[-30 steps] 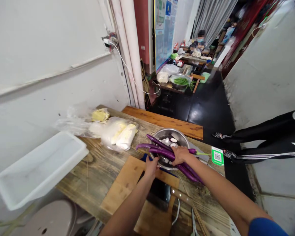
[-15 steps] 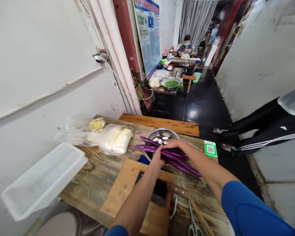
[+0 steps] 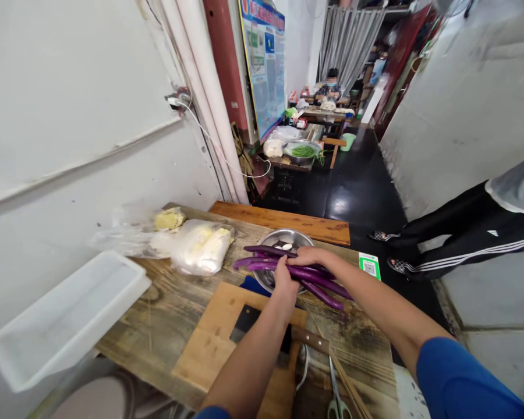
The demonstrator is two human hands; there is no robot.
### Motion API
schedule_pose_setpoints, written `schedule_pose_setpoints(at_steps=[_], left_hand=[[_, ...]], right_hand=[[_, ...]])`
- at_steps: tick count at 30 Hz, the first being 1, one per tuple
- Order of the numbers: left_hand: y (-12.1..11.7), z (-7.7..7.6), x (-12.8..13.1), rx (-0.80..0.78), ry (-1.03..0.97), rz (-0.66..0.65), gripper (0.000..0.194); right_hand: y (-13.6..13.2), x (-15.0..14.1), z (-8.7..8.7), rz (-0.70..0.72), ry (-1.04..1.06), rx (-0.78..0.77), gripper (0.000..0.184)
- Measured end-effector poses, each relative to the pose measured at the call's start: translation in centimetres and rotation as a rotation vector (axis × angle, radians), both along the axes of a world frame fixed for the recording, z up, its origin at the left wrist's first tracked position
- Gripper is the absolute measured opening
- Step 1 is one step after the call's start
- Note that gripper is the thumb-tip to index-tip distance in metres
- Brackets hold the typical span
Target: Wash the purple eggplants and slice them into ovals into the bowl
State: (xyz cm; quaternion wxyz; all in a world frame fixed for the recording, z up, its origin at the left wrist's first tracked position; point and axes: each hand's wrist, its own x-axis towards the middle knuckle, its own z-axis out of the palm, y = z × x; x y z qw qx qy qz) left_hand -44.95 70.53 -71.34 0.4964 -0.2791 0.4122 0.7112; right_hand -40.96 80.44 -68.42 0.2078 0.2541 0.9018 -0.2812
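**Gripping long purple eggplants (image 3: pixel 317 279) over a metal bowl (image 3: pixel 304 238)**

At the far left, a white plastic tray (image 3: pixel 70 317) stands by the left edge of a wooden table (image 3: pixel 179 302). Next come clear plastic bags (image 3: pixel 203 247) with pale contents, a yellow lump (image 3: pixel 169 219) near them. A cutting board (image 3: pixel 205 355) lies nearer the front, with a broad dark knife (image 3: pixel 245 321) on it; the forearm hides part of the blade, and the wooden handle points right. Something blue shows between board and bowl.

In the middle, the left hand (image 3: pixel 286 279) is closed around the bundle from the near side, thumb on top, its other fingers mostly hidden. The eggplants lie crosswise above the bowl, their ends reaching past it on both sides; whether they touch the rim cannot be told. White slices (image 3: pixel 287 247) show inside the bowl. Farther back, a basin of greens (image 3: pixel 303 151) stands on another table, and a masked person sits beyond it.

Just right of the left hand, the right hand (image 3: pixel 310 256) grasps the same bundle from above, fingers bent over it. Scissors (image 3: pixel 337 401) and thin sticks (image 3: pixel 351 387) lie nearer the front. A green-edged code card (image 3: pixel 369 266) rests at the table's right edge, and a person in black striped trousers (image 3: pixel 445 227) stands beyond.
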Motion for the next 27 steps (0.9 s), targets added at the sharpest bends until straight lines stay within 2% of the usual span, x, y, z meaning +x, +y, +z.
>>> schedule_pose_setpoints(at_steps=[4,7,12,15,17,20,25,27], left_hand=[[-0.4,2.2,1.8,0.044,0.127,0.1,0.011],[-1.2,4.0,3.9,0.131,0.184,0.099,0.01],[-3.2,7.2,9.3,0.25,0.167,-0.014,0.017],[-4.2,8.1,13.3,0.298,0.173,-0.132,0.026],[-4.9,7.9,16.0,0.281,0.161,-0.237,0.029],[-6.1,6.4,19.9,0.264,0.151,-0.338,0.036],[-8.5,2.0,24.9,0.156,0.11,-0.467,0.048],[-9.2,0.2,26.1,0.099,0.097,-0.508,0.049]], right_hand=[[-0.9,1.6,2.6,-0.023,-0.057,0.075,0.075],[-2.1,4.2,4.6,-0.05,-0.011,0.147,0.073],[-4.5,11.3,7.3,-0.189,0.024,0.247,0.065],[-6.0,16.5,7.9,-0.319,0.064,0.239,0.055],[-7.0,20.0,7.6,-0.426,0.092,0.206,0.048],[-8.8,24.8,6.0,-0.585,0.116,0.133,0.041],[-12.0,31.0,0.9,-0.779,0.159,-0.027,0.041],[-13.0,32.5,-1.4,-0.861,0.193,-0.171,0.041]])
